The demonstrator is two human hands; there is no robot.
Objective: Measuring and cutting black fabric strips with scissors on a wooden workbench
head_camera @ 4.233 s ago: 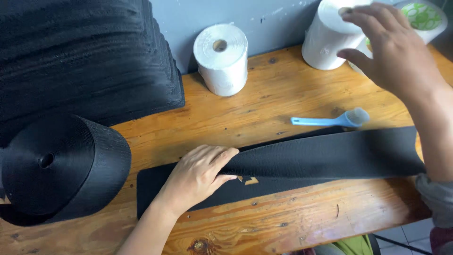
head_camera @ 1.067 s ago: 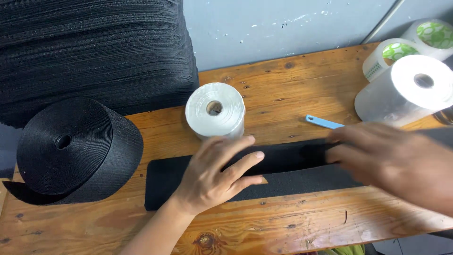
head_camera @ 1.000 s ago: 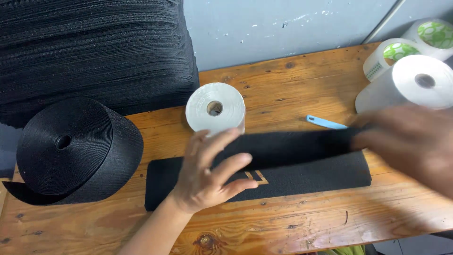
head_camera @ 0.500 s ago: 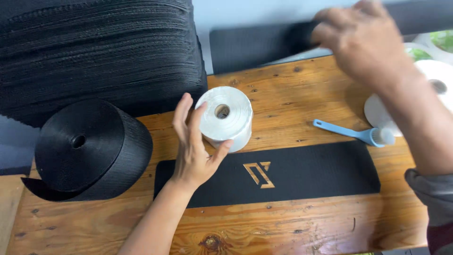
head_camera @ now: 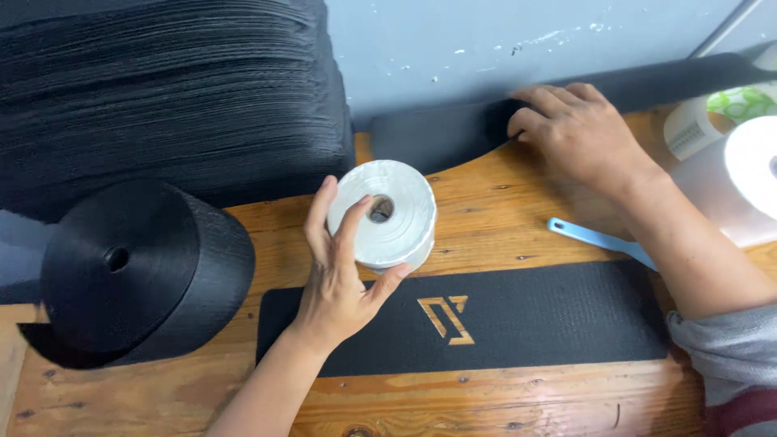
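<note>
— What carries everything here?

— A wooden workbench (head_camera: 518, 202), knotty orange planks, set against a blue-grey wall.

— What lies on it?

— A black strip (head_camera: 550, 320) with a gold emblem lies flat along the front edge. A big black webbing roll (head_camera: 137, 271) sits at the left, with a tall stack of black strips (head_camera: 162, 89) behind it. A white tape roll (head_camera: 392, 214) stands mid-bench. A light-blue tool handle (head_camera: 595, 239) and more white rolls (head_camera: 740, 182) are at the right.
</note>
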